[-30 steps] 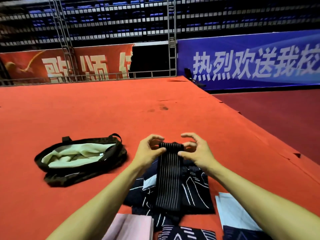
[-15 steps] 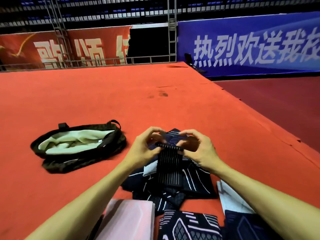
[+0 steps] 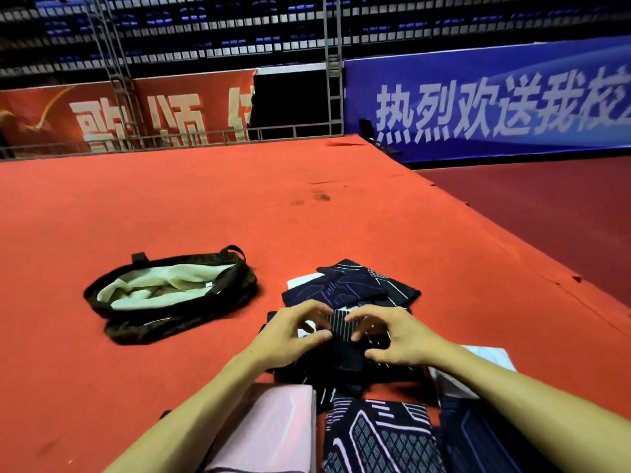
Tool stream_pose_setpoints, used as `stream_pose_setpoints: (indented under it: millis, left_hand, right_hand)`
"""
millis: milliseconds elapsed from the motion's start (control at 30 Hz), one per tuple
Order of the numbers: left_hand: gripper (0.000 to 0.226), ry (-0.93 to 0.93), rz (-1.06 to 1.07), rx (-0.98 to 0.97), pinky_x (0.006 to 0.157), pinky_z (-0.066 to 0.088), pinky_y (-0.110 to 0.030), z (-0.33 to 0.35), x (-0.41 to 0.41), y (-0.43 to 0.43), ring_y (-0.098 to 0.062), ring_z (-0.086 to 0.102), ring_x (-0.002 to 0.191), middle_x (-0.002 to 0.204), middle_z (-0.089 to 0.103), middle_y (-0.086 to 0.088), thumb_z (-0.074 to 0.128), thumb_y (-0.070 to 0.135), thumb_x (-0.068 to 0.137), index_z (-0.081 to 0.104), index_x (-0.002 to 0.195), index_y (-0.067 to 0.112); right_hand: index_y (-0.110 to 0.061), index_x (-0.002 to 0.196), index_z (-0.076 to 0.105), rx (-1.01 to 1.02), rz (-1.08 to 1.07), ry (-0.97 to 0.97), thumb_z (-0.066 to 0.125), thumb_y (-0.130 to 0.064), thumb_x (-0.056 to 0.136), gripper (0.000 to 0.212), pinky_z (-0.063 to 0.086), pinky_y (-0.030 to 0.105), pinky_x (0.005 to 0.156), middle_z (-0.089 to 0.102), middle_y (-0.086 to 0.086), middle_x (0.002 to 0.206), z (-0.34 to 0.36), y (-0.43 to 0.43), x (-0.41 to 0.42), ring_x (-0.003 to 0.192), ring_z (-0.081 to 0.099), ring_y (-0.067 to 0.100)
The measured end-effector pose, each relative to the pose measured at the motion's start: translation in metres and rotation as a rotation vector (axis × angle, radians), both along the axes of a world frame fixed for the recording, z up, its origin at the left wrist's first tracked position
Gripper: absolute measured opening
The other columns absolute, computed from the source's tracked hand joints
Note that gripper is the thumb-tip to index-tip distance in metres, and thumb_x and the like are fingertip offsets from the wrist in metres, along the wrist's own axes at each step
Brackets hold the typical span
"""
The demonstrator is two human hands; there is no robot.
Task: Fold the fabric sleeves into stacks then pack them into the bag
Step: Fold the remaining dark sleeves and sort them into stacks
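A black pinstriped sleeve (image 3: 339, 327) lies folded on a pile of dark patterned sleeves (image 3: 355, 288) on the red carpet. My left hand (image 3: 290, 334) pinches its left edge and my right hand (image 3: 392, 339) pinches its right edge, fingers curled over the fold. A dark bag (image 3: 170, 295) with pale green lining lies open to the left of the pile. Near the lower edge lie a pink folded sleeve (image 3: 273, 431), a dark sleeve with a white grid pattern (image 3: 379, 435) and a navy one (image 3: 478, 438).
A white folded piece (image 3: 491, 361) lies right of my right wrist. The red carpeted platform (image 3: 205, 206) drops off along its right edge to a darker floor (image 3: 546, 206). Metal railings and banners stand at the far end.
Both hands brought the striped sleeve's raised top end down and toward me, doubling it onto the pile. The camera tilted slightly, uncovering more of the far sleeves.
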State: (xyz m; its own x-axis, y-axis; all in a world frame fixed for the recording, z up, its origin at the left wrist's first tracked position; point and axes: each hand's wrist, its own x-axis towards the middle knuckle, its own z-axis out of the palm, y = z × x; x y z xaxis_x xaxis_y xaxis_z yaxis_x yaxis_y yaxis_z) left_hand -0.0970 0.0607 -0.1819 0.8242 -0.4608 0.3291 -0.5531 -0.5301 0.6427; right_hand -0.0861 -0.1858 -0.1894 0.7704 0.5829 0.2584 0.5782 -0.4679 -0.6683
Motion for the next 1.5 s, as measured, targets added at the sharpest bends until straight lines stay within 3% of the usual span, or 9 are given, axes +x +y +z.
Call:
stream_pose_setpoints:
  millis: [133, 233, 333, 467, 633, 967, 1200, 1333, 1500]
  left_hand:
    - [0.043, 0.068, 0.166, -0.078, 0.088, 0.051, -0.026, -0.005, 0.027, -0.002, -0.006, 0.061, 0.103, 0.109, 0.065, 0.009, 0.072, 0.013, 0.080, 0.054, 0.114, 0.033]
    - [0.043, 0.108, 0.166, 0.060, 0.076, 0.042, -0.006, -0.015, 0.037, -0.010, 0.001, 0.059, 0.089, 0.107, 0.065, 0.001, 0.074, 0.016, 0.081, 0.055, 0.119, 0.026]
    - [0.036, 0.100, 0.165, -0.034, 0.070, 0.041, -0.010, -0.016, 0.039, -0.015, 0.005, 0.051, 0.070, 0.092, 0.061, 0.002, 0.072, 0.011, 0.082, 0.058, 0.110, 0.027]
    - [0.027, 0.107, 0.136, -0.199, 0.079, 0.048, -0.025, -0.005, 0.032, -0.015, -0.007, 0.055, 0.081, 0.090, 0.063, -0.011, 0.066, 0.001, 0.085, 0.061, 0.104, 0.019]
    - [0.013, 0.190, 0.142, -0.471, 0.066, 0.048, -0.028, 0.028, -0.002, -0.002, -0.009, 0.056, 0.074, 0.080, 0.064, 0.006, 0.061, -0.005, 0.088, 0.062, 0.095, 0.006]
    - [0.015, 0.210, 0.226, -0.680, 0.060, 0.054, -0.026, 0.081, -0.121, 0.109, -0.013, 0.064, 0.084, 0.093, 0.066, -0.002, 0.060, 0.000, 0.089, 0.065, 0.092, 0.014]
    - [0.014, 0.445, 0.446, -0.612, 0.058, 0.052, -0.028, 0.025, -0.153, 0.175, -0.011, 0.061, 0.075, 0.088, 0.065, 0.000, 0.061, -0.002, 0.088, 0.064, 0.087, 0.012]
    - [0.015, 0.385, 0.553, -0.401, 0.054, 0.046, -0.024, -0.016, -0.142, 0.180, -0.009, 0.057, 0.066, 0.082, 0.064, 0.003, 0.066, -0.002, 0.085, 0.065, 0.084, 0.014]
    - [0.023, 0.135, 0.565, -0.011, 0.072, 0.047, -0.013, -0.040, -0.127, 0.181, -0.007, 0.061, 0.082, 0.094, 0.063, 0.005, 0.073, 0.006, 0.078, 0.064, 0.095, 0.019]
  right_hand:
    - [-0.033, 0.106, 0.056, 0.369, -0.351, 0.049, 0.079, -0.007, 0.070, 0.050, 0.051, 0.031, 0.086, 0.071, -0.003, 0.090, -0.001, 0.003, 0.018, 0.086, 0.067, 0.013]
    - [-0.036, 0.112, 0.050, 0.199, -0.351, 0.165, 0.084, -0.018, 0.067, 0.059, 0.050, 0.030, 0.083, 0.067, -0.005, 0.092, -0.015, 0.015, 0.027, 0.080, 0.061, 0.009]
    - [-0.035, 0.110, 0.053, 0.172, -0.378, 0.146, 0.084, -0.013, 0.067, 0.057, 0.047, 0.027, 0.074, 0.067, -0.005, 0.085, -0.019, 0.020, 0.030, 0.073, 0.059, 0.007]
    - [-0.029, 0.098, 0.059, 0.387, -0.353, 0.163, 0.076, 0.000, 0.074, 0.041, 0.045, 0.018, 0.067, 0.065, -0.008, 0.096, -0.006, 0.027, 0.022, 0.073, 0.061, 0.001]
    - [-0.011, 0.089, 0.064, 0.575, -0.246, 0.168, 0.069, 0.006, 0.080, 0.019, 0.045, 0.016, 0.054, 0.064, -0.004, 0.077, 0.032, 0.050, -0.008, 0.066, 0.058, -0.001]
    - [-0.006, 0.090, 0.062, 0.687, -0.011, 0.382, 0.069, 0.007, 0.080, 0.017, 0.052, 0.027, 0.051, 0.064, 0.001, 0.083, 0.084, 0.163, -0.091, 0.065, 0.059, 0.013]
    - [-0.004, 0.085, 0.058, 0.402, -0.036, 0.507, 0.068, 0.009, 0.078, 0.018, 0.056, 0.031, 0.051, 0.058, 0.007, 0.079, 0.037, 0.233, -0.113, 0.062, 0.060, 0.018]
    - [-0.010, 0.085, 0.063, -0.005, -0.086, 0.214, 0.076, -0.006, 0.073, 0.018, 0.051, 0.023, 0.051, 0.068, 0.009, 0.083, 0.007, 0.242, -0.102, 0.055, 0.059, 0.012]
    - [-0.016, 0.093, 0.061, -0.393, -0.037, -0.230, 0.067, -0.019, 0.076, 0.018, 0.045, 0.033, 0.078, 0.063, 0.007, 0.099, -0.002, 0.245, -0.092, 0.098, 0.057, 0.026]
